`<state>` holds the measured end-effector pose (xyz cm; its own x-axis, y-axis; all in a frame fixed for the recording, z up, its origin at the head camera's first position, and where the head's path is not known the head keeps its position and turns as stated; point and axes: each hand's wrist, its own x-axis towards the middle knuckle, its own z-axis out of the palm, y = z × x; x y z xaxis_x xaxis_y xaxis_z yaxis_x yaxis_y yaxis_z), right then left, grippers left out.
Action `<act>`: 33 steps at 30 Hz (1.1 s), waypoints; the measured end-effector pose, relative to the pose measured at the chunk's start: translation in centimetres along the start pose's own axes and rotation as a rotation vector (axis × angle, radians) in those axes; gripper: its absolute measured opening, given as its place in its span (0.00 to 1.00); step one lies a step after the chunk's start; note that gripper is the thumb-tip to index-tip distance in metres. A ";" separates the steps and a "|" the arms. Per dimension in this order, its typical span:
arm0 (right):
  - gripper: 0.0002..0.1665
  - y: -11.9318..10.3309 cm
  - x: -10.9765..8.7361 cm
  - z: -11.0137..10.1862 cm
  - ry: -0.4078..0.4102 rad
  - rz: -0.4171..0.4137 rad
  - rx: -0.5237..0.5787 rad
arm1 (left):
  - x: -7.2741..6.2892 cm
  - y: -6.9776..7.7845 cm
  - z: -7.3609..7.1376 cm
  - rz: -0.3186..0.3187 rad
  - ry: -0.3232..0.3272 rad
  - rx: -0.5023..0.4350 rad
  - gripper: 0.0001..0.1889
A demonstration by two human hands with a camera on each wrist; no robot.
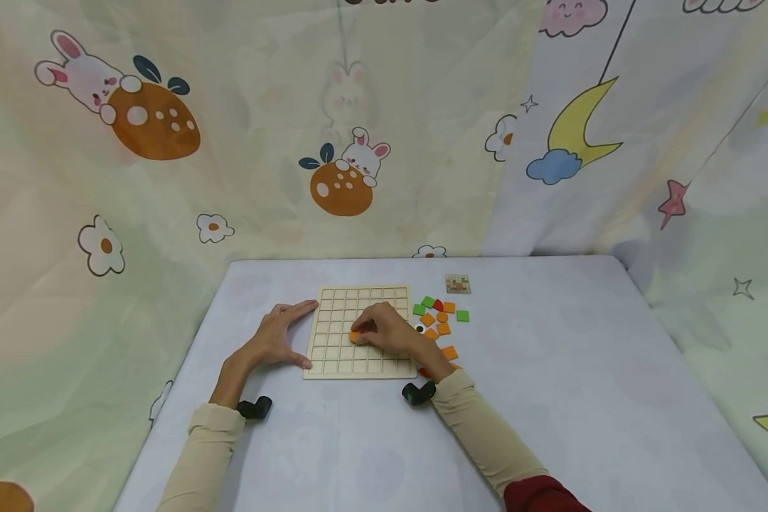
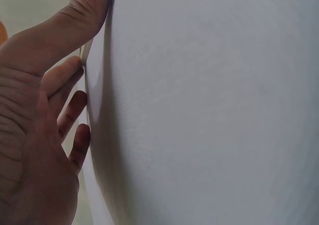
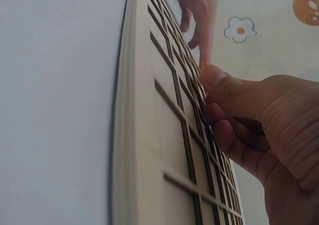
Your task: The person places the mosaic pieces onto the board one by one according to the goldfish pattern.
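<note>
A: What's that in the right hand (image 1: 387, 331)?
B: A small orange piece (image 1: 355, 338), pinched between thumb and fingers, at about the middle of the gridded board (image 1: 358, 376). I can't tell whether it touches the wood.
A: And the left hand (image 1: 272, 338)?
B: Thumb and fingers spread wide, at the board's left edge, gripping nothing.
A: Other pieces?
B: Loose tiles (image 1: 444, 329), green, orange and red, on the table (image 1: 582, 355) just beside the board's right edge. A little picture card (image 1: 458, 284) lies beyond them.
</note>
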<state>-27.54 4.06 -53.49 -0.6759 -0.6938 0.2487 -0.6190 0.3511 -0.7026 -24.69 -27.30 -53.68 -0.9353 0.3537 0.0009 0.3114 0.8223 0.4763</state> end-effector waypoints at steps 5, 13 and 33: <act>0.12 -0.8 0.9 0.9 -0.018 -0.021 0.032 | 0.1 -0.2 0.1 0.000 -0.003 -0.001 0.72; 0.14 -2.0 2.5 2.2 -0.012 -0.029 0.057 | 0.0 -0.1 -0.1 -0.001 -0.010 -0.004 0.71; 0.13 -3.2 4.6 4.2 -0.056 0.066 -0.012 | 0.0 -0.3 0.2 0.030 0.021 0.001 0.70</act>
<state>-26.98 -2.86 -52.95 -0.6923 -0.7026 0.1644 -0.5786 0.4045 -0.7082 -24.75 -27.48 -54.04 -0.9291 0.3684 0.0334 0.3390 0.8119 0.4753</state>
